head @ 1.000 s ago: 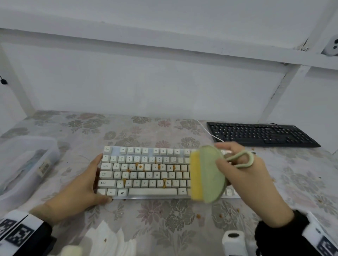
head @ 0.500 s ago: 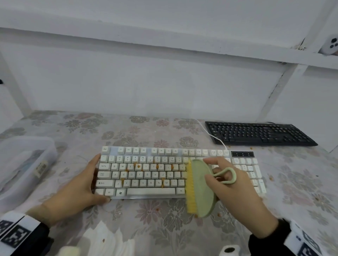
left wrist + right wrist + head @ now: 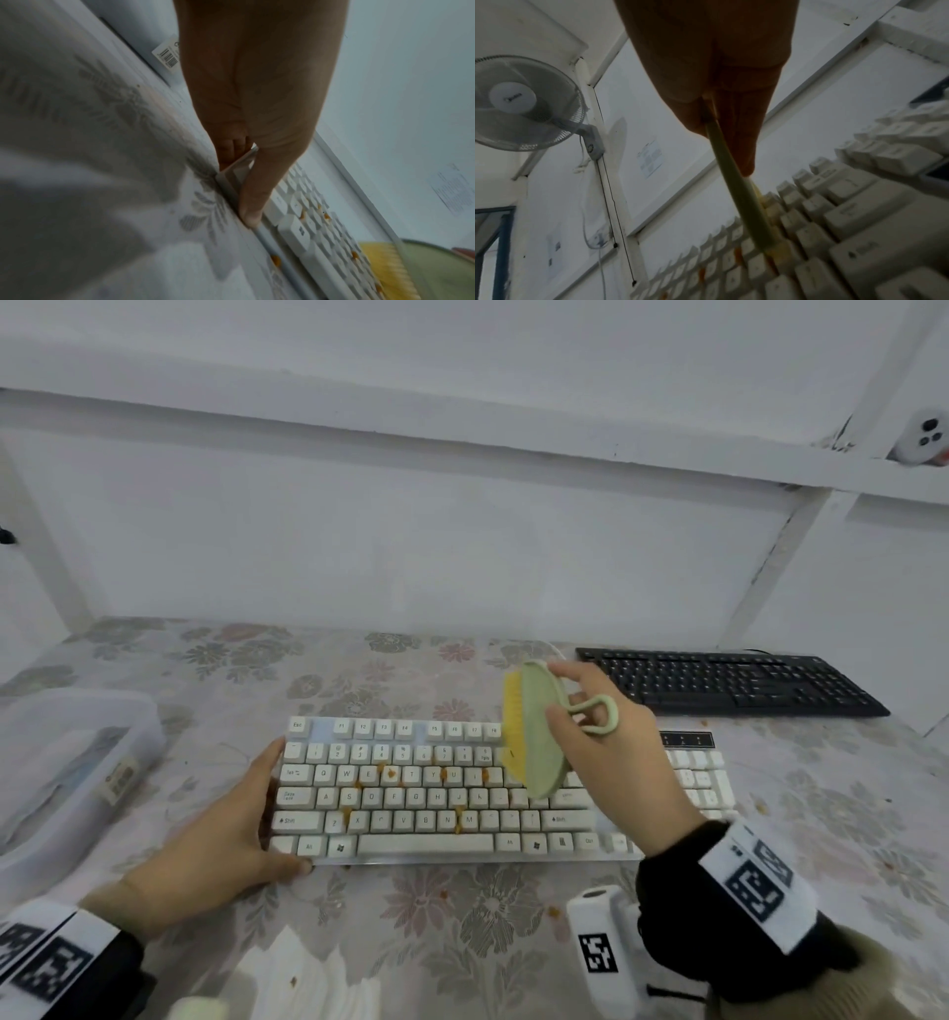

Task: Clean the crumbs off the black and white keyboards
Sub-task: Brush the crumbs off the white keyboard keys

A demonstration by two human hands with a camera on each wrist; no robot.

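The white keyboard [image 3: 436, 793] lies in the middle of the flowered table, with orange crumbs [image 3: 390, 773] stuck between its keys. My right hand [image 3: 565, 690] grips a green oval brush [image 3: 539, 742] with yellow bristles. The brush stands on edge over the upper key rows right of centre, bristles facing left. My left hand [image 3: 267, 809] holds the keyboard's front left corner, thumb along the front edge and fingers along the left end. The black keyboard [image 3: 729, 683] lies at the back right, untouched. The wrist views show the thumb on the keyboard [image 3: 308, 223] and the brush edge [image 3: 739, 192] on the keys.
A clear plastic box [image 3: 67, 762] stands at the left. White paper [image 3: 308, 978] lies at the front edge, and a white marked device [image 3: 601, 952] stands front right. Loose crumbs [image 3: 553, 911] dot the cloth. A low shelf runs overhead, and a fan [image 3: 521, 101] hangs on the wall.
My right hand has carried the brush from the keyboard's front edge back to the upper key rows. The left hand has stayed on the corner.
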